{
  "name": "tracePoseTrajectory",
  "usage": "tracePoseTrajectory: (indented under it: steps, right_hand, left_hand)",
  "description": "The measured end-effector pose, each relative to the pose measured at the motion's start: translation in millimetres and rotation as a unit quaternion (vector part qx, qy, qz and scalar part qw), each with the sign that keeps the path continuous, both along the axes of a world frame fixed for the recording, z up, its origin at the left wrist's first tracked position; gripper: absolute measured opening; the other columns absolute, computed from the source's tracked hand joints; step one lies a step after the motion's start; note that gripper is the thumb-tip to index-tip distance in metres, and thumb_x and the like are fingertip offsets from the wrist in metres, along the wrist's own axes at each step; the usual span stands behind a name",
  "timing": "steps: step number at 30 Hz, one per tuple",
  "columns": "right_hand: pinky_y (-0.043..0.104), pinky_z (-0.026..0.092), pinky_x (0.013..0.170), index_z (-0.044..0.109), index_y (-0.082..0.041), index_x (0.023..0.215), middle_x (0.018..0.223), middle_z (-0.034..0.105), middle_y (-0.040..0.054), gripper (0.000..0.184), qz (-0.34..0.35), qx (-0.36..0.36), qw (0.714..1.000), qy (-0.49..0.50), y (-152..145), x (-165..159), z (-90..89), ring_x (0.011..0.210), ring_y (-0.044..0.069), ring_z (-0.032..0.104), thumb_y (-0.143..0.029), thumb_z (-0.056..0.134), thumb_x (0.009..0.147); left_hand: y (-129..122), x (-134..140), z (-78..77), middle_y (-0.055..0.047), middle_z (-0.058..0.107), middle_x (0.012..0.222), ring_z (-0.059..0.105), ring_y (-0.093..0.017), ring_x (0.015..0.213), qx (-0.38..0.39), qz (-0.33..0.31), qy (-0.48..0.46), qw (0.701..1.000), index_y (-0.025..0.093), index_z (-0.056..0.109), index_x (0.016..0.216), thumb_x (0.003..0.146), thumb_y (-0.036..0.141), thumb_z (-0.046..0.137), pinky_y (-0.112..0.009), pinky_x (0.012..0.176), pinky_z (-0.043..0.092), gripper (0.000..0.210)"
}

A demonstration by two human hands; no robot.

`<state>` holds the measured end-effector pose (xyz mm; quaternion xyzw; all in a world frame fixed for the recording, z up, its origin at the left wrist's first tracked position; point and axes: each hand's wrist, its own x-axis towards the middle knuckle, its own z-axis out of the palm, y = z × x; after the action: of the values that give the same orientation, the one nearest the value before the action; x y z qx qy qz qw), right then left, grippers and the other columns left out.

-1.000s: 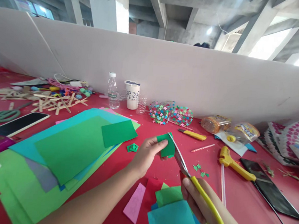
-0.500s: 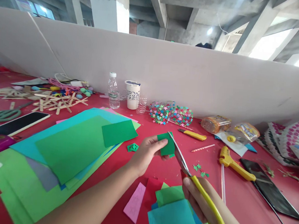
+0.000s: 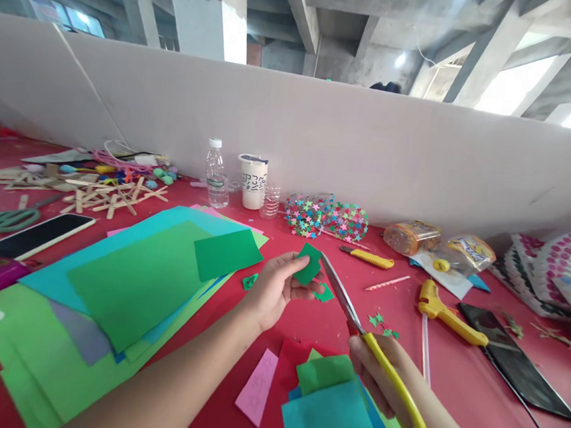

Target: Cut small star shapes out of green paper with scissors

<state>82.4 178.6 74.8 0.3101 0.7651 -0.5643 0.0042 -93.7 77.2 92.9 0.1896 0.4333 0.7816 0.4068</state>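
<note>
Between the thumb and fingers of my left hand (image 3: 279,283) is a small piece of dark green paper (image 3: 308,263), held above the table. My right hand (image 3: 377,365) grips yellow-handled scissors (image 3: 345,296), their blades pointing up and left. The blade tips are beside the paper's right edge; whether they touch it I cannot tell. A green offcut (image 3: 324,293) lies just below the left fingers, and a few small green stars (image 3: 383,324) lie right of the blades. More green scraps (image 3: 249,281) are left of my left hand.
Large green and blue sheets (image 3: 134,281) cover the left side. Smaller coloured sheets (image 3: 333,411) lie in front of me. To the right are a yellow glue gun (image 3: 449,313), a utility knife (image 3: 369,257) and a black phone-like slab (image 3: 517,361). A bottle (image 3: 216,175) and cup (image 3: 253,181) stand behind.
The green paper in my left hand has turned and looks smaller. A green offcut now shows on the table below it. The scissors have shifted only slightly.
</note>
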Motion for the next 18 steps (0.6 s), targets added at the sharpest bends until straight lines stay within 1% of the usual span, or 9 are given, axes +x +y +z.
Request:
tracePoseTrajectory:
  steps: [3,5,8,10,11,13,16,18]
  right_hand:
    - [0.016,0.018,0.029,0.041,-0.021,0.055,0.029,0.033,-0.0101,0.048,-0.007,0.000,1.000,-0.004,2.9,-2.0,-6.6,0.025,0.004,0.028,-0.064,0.053,0.073]
    - [0.015,0.018,0.029,0.040,-0.021,0.055,0.030,0.033,-0.0102,0.048,-0.012,0.004,1.000,0.002,3.8,-2.2,-9.2,0.025,0.004,0.028,-0.063,0.053,0.073]
    - [0.016,0.018,0.029,0.041,-0.021,0.057,0.030,0.033,-0.0099,0.047,-0.015,0.015,1.000,0.003,3.4,-2.2,-9.6,0.025,0.004,0.028,-0.062,0.051,0.075]
    - [0.016,0.019,0.030,0.041,-0.021,0.056,0.031,0.033,-0.0096,0.047,-0.008,0.022,1.000,0.002,2.4,-2.7,-8.5,0.026,0.005,0.029,-0.063,0.051,0.075]
    - [0.017,0.019,0.030,0.040,-0.021,0.056,0.031,0.033,-0.0096,0.048,-0.004,0.026,1.000,0.004,2.0,-3.1,-7.9,0.026,0.005,0.029,-0.063,0.051,0.075]
    - [0.017,0.019,0.030,0.038,-0.021,0.056,0.031,0.033,-0.0095,0.048,0.007,0.033,0.999,0.008,1.5,-3.6,-6.8,0.026,0.005,0.029,-0.063,0.052,0.075]
    - [0.017,0.019,0.031,0.038,-0.021,0.057,0.031,0.033,-0.0094,0.049,0.024,0.030,0.999,0.007,2.4,-2.8,-6.4,0.026,0.005,0.029,-0.065,0.051,0.075]
    - [0.018,0.019,0.032,0.041,-0.021,0.058,0.030,0.034,-0.0091,0.049,0.038,0.022,0.999,0.007,3.4,-1.1,-6.6,0.026,0.005,0.028,-0.065,0.049,0.076]
  left_hand:
    - [-0.6,-2.0,0.3,-0.006,0.068,0.067,0.063,-0.011,0.053,0.001,-0.009,-0.068,0.998,0.013,0.060,0.078,0.081,0.017,0.059,-0.016,0.046,0.049,0.005]
    - [-0.4,-3.6,-0.1,-0.007,0.068,0.067,0.061,-0.008,0.053,0.002,-0.008,-0.115,0.993,0.011,0.060,0.076,0.080,0.013,0.059,-0.013,0.048,0.049,0.004]
    - [0.4,-4.8,-1.2,-0.008,0.066,0.069,0.058,-0.005,0.053,0.015,-0.028,-0.184,0.982,0.008,0.062,0.075,0.079,0.009,0.059,-0.012,0.051,0.047,0.006]
    - [1.1,-4.1,-1.8,-0.007,0.065,0.069,0.054,-0.003,0.052,0.030,-0.043,-0.201,0.978,0.007,0.063,0.074,0.078,0.010,0.060,-0.012,0.052,0.045,0.005]
    - [1.4,-3.4,-2.0,-0.005,0.065,0.068,0.051,-0.002,0.051,0.036,-0.041,-0.195,0.979,0.007,0.063,0.073,0.077,0.011,0.062,-0.012,0.052,0.044,0.006]
    - [2.1,-1.9,-2.1,-0.003,0.063,0.064,0.047,-0.001,0.048,0.039,-0.021,-0.153,0.987,0.008,0.063,0.069,0.075,0.015,0.066,-0.012,0.050,0.041,0.009]
    - [2.3,-1.1,-1.9,0.000,0.060,0.056,0.047,-0.003,0.047,0.015,0.033,-0.046,0.998,0.011,0.063,0.063,0.071,0.020,0.070,-0.014,0.047,0.037,0.015]
    - [1.7,-1.0,-1.4,0.001,0.060,0.055,0.049,-0.005,0.048,-0.006,0.063,0.027,0.998,0.012,0.062,0.062,0.069,0.023,0.071,-0.017,0.047,0.037,0.015]
